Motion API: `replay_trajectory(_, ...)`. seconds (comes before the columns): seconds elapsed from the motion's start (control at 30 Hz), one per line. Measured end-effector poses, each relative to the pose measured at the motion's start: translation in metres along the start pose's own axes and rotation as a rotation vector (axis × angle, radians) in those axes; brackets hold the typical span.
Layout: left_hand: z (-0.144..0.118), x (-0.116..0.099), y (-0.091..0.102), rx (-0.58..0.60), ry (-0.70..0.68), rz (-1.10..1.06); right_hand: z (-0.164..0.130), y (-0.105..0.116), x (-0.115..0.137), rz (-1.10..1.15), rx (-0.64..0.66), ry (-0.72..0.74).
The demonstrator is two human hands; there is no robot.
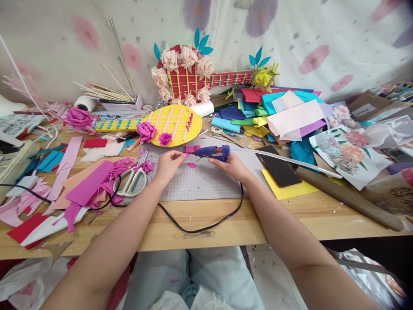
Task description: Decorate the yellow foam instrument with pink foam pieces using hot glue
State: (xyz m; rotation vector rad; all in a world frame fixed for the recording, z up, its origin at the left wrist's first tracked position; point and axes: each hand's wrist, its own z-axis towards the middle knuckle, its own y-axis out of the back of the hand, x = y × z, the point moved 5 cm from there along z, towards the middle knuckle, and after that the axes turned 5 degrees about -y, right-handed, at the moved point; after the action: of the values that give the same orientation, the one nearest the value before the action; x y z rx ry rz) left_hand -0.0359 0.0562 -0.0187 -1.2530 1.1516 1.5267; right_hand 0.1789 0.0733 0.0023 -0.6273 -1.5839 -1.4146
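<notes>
My right hand is wrapped round a blue hot glue gun, its nozzle pointing left. A long clear glue stick sticks out of the gun's back. Fingertips of my left hand pinch a small magenta paper piece right at the nozzle. Below it a loose magenta petal shows over the grey cutting mat. Just behind my hands lies a yellow paper lute-like instrument with magenta paper flowers on it.
Scissors lie left of my left arm among magenta paper scraps. The black cord loops along the table's front. A phone and wooden stick lie right. A red paper instrument and coloured paper stand behind.
</notes>
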Motion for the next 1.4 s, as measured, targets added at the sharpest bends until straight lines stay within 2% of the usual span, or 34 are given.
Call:
replay_trajectory(0.6,-0.001,-0.002,0.000,-0.002,0.022,-0.021,0.002,-0.003,-0.005,-0.017,0.004,-0.018)
replay_trajectory(1.1,-0.004,-0.006,0.001,-0.029,0.033,-0.090,-0.003,0.000,0.002,-0.050,0.053,0.003)
replay_trajectory(1.23,-0.002,-0.005,0.002,-0.029,0.029,-0.101,-0.003,0.018,0.002,-0.043,-0.047,-0.042)
replay_trajectory(1.4,-0.002,-0.006,0.003,-0.017,-0.005,-0.104,0.003,0.049,-0.019,-0.112,-0.343,-0.181)
